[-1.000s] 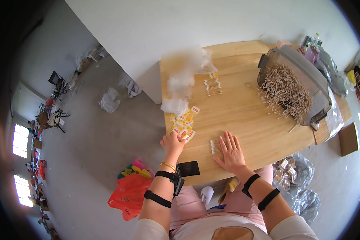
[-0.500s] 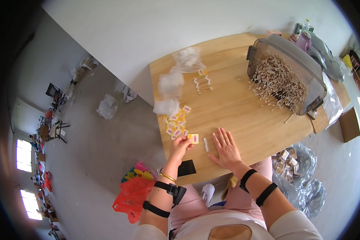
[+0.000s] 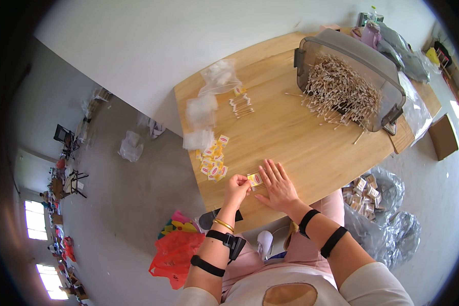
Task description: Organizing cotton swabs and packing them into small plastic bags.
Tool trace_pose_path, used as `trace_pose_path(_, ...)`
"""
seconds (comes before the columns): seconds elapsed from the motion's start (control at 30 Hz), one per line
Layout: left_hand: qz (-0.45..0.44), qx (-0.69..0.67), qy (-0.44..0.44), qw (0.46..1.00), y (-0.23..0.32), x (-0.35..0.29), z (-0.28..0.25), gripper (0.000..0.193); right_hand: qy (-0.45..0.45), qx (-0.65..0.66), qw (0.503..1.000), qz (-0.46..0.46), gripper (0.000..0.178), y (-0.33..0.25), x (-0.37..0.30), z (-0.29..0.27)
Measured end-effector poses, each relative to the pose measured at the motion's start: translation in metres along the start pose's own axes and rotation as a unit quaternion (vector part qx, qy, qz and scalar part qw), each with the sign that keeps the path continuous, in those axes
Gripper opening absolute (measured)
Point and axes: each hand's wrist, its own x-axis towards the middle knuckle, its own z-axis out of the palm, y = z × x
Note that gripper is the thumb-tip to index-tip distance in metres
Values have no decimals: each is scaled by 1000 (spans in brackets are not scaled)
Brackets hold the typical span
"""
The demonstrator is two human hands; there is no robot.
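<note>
Now you seem to be setting a yellow-and-white card (image 3: 255, 179) over the row of cotton swabs (image 3: 259, 187); squaring it would call for a light, level touch. Your left hand (image 3: 236, 189) pinches the card between thumb and fingers, at that hand's two o'clock. Your right hand (image 3: 279, 187) lies flat at the swabs' three o'clock end, fingers extended, gripping nothing.

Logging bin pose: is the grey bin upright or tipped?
Tipped. The grey bin lies on its side, cotton swabs spilling from its mouth onto the tabletop.
</note>
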Motion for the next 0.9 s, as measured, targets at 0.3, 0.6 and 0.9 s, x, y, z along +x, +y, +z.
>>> trace_pose_path(0.3, 187, 177, 50, 965, -11, 1, 10, 32, -7, -3, 1000, 1, 90, -2, 1, 0)
trace_pose_path(0.6, 287, 257, 108, 917, 9, -14, 22, 40, -7, -9, 1000, -2, 88, 1, 0, 1)
trace_pose_path(0.9, 313, 387, 110, 860, 7, -20, 17, 47, -13, -18, 1000, -2, 89, 0, 0, 0)
